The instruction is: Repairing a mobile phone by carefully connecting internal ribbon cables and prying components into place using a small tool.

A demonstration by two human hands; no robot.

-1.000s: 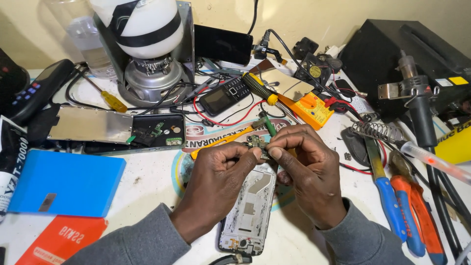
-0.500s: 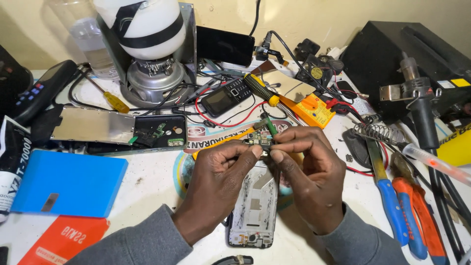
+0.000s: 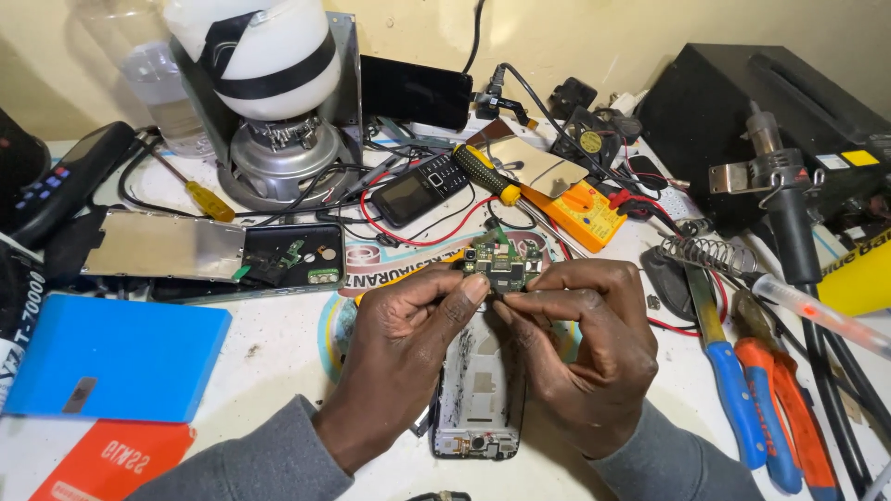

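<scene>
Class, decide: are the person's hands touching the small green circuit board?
Touching. The head view shows left hand and right hand pinching the small green circuit board between fingertips, above the opened phone frame.

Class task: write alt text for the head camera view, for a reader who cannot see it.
Two hands, left hand and right hand, pinch a small green circuit board above an opened phone frame on a cluttered white workbench. Around them lie pliers, a yellow multimeter and a blue box.

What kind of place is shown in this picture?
Probably a phone repair bench. Both hands hold a small circuit board above an opened phone frame; a yellow multimeter and a hot-air tool lie nearby.
</scene>
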